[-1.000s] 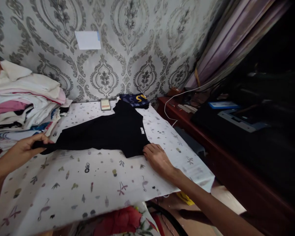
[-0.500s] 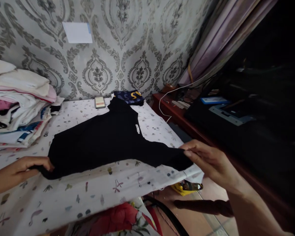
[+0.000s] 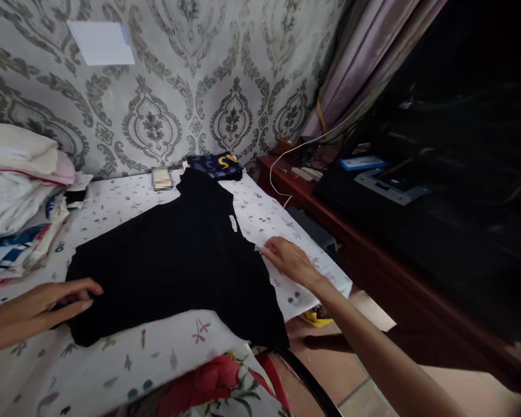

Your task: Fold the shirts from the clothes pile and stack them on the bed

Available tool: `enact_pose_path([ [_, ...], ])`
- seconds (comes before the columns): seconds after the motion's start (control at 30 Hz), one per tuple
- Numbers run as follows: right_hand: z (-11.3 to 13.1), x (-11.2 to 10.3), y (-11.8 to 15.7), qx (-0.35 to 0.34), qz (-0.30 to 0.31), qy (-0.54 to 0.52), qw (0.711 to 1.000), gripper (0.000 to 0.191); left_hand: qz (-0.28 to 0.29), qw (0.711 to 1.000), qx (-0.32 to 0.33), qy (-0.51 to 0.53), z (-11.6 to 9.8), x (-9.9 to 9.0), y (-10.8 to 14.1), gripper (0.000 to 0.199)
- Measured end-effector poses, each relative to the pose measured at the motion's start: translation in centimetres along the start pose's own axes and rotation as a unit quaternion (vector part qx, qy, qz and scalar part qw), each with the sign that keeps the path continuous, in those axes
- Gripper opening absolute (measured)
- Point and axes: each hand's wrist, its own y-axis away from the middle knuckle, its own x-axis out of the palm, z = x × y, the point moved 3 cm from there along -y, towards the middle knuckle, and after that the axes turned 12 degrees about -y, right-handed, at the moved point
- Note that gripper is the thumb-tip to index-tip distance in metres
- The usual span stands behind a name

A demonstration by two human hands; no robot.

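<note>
A black T-shirt (image 3: 156,266) lies spread on a white patterned sheet (image 3: 125,194), its neckline with a small white label (image 3: 233,223) toward the right. One sleeve droops over the near edge. My left hand (image 3: 72,298) rests at the hem on the left, thumb and fingers apart over the cloth. At the neckline's near end, my right hand (image 3: 289,260) pinches the shirt's edge between thumb and fingertips; a tiny pale bit shows at the tips.
A pile of folded clothes (image 3: 21,197) stands at the left. Behind the shirt are a folded navy garment (image 3: 215,165) and a small box-like item (image 3: 162,179). A dark red wooden cabinet (image 3: 351,231) with a white cable (image 3: 270,179) runs along the right.
My right hand has let go of the sleeve end and moved left to the neckline. The sleeve has dropped over the edge. My left fingers have loosened from the hem.
</note>
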Motion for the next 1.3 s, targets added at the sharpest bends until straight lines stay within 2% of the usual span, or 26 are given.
enact_pose_path([
  [0.07, 0.1, 1.1, -1.4, 0.011, -0.001, 0.013, 1.000, 0.020, 0.058, 0.996, 0.044, 0.042, -2.5, -0.9, -1.3, 0.055],
  [0.1, 0.3, 1.5, -2.0, 0.012, 0.002, 0.009, 1.000, 0.019, 0.066, 0.994, 0.064, 0.055, -3.9, -1.3, -1.9, 0.053],
  [0.23, 1.1, 2.4, -3.2, 0.005, 0.039, -0.037, 0.999, 0.011, -0.008, 0.985, 0.157, 0.069, -11.1, -1.3, -3.6, 0.039],
  [0.3, 1.2, 2.0, -3.6, -0.005, 0.050, -0.062, 0.997, 0.010, -0.051, 0.971, 0.223, 0.066, -14.6, -0.5, -3.9, 0.034],
  [0.37, 0.9, 1.0, -4.1, -0.010, 0.029, -0.073, 0.997, 0.011, -0.075, 0.955, 0.285, 0.043, -17.6, 0.6, -4.0, 0.030],
  [0.43, 0.4, -0.2, -4.6, -0.007, -0.017, -0.065, 0.998, 0.011, -0.074, 0.943, 0.325, 0.019, -19.5, 1.2, -4.0, 0.027],
  [0.53, -0.8, -1.4, -5.2, -0.003, -0.065, -0.008, 0.998, 0.012, -0.047, 0.939, 0.340, 0.019, -20.4, 1.0, -4.1, 0.024],
  [0.63, -1.8, -1.0, -5.7, -0.002, -0.048, 0.043, 0.998, 0.013, -0.036, 0.945, 0.322, 0.036, -19.1, 0.1, -4.7, 0.024],
  [0.7, -2.0, -0.7, -6.6, -0.004, -0.042, 0.039, 0.998, 0.015, -0.080, 0.958, 0.274, 0.018, -16.8, -0.5, -5.6, 0.026],
  [0.8, -0.6, -0.2, -9.9, -0.026, -0.058, -0.026, 0.998, 0.015, -0.174, 0.971, 0.139, -0.084, -11.9, -1.1, -7.5, 0.031],
  [0.87, 1.6, 0.4, -13.3, -0.045, -0.050, -0.087, 0.994, 0.011, -0.202, 0.966, 0.035, -0.159, -8.6, -1.5, -8.6, 0.039],
  [0.97, 5.4, 2.3, -19.5, -0.050, -0.023, -0.134, 0.989, 0.006, -0.174, 0.963, -0.053, -0.201, -5.1, -1.9, -9.6, 0.048],
  [1.1, 9.1, 5.5, -26.9, -0.018, -0.022, -0.166, 0.986, 0.028, -0.109, 0.973, -0.056, -0.195, -2.3, -3.1, -10.8, 0.048],
  [1.2, 9.9, 7.7, -30.3, 0.025, -0.025, -0.191, 0.981, 0.045, -0.094, 0.980, -0.078, -0.160, 0.7, -5.0, -12.7, 0.044],
  [1.3, 9.6, 9.1, -32.1, 0.057, -0.030, -0.208, 0.976, 0.055, -0.108, 0.974, -0.129, -0.150, 4.3, -7.3, -15.1, 0.038],
])
